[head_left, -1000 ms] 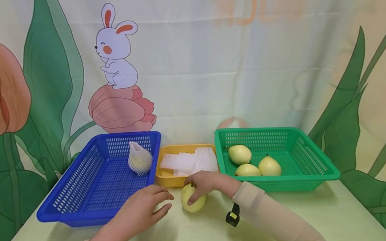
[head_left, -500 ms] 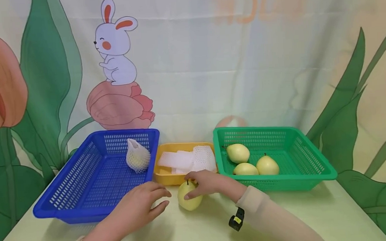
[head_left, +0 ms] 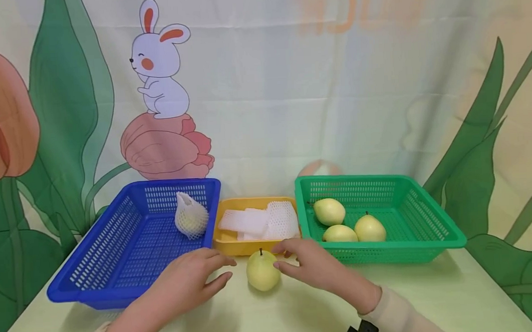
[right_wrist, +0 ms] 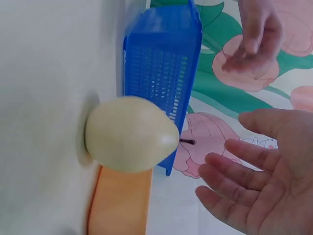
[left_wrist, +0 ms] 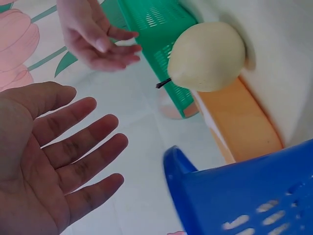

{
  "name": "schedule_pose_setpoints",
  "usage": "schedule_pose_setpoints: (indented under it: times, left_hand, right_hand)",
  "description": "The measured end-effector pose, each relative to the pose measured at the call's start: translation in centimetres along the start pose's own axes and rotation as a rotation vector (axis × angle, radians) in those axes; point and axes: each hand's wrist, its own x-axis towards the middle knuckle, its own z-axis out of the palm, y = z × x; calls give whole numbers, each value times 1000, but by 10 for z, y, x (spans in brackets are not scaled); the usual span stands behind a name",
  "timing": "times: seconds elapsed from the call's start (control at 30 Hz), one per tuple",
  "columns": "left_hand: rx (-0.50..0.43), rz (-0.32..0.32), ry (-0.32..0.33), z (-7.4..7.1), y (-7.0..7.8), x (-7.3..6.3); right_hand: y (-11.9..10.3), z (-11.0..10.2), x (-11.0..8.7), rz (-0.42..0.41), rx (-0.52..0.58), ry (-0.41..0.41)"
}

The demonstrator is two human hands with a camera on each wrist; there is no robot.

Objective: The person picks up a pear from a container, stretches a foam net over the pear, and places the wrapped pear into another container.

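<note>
A pale yellow-green pear (head_left: 263, 271) stands upright on the table, stem up, between my two hands. My right hand (head_left: 318, 266) hovers just right of it, fingers relaxed and apart from the fruit in the right wrist view, where the pear (right_wrist: 131, 134) shows whole. To the left, my left hand (head_left: 188, 280) is held with fingers loosely extended and nothing in them; its palm and spread fingers (left_wrist: 83, 152) show in the left wrist view. Behind the pear sits a yellow tray (head_left: 238, 247) with several white foam net sleeves (head_left: 244, 222).
A blue basket (head_left: 106, 298) at left holds one pear in a foam net (head_left: 191, 217). The green basket (head_left: 397, 254) at right contains three bare pears (head_left: 370, 228). A printed curtain (head_left: 253, 86) hangs behind the table (head_left: 274, 321).
My right hand has let go of the pear and drawn back to the right, leaving it standing on the table. My left hand stays nearly in place.
</note>
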Motion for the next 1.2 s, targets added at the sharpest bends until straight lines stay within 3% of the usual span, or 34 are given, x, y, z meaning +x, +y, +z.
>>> schedule_pose_setpoints:
  times: [0.3, 0.53, 0.73, 1.0, 1.2]
  left_hand:
    - [-7, -20, -34, -15, 2, 25]
    - [-67, -53, -102, -24, -3, 44]
    - [-100, -78, -169, -26, -9, 66]
    - [-52, -145, -239, -27, -19, 98]
    - [-70, -199, -292, -22, -26, 126]
  right_hand:
    - [-9, 11, -28, -12, 28, 58]
    - [-11, 15, -37, -48, 31, 88]
    - [-16, 15, -42, -76, 15, 86]
    - [-27, 14, -53, -151, 13, 67]
    - [-33, 14, -59, -196, -25, 61]
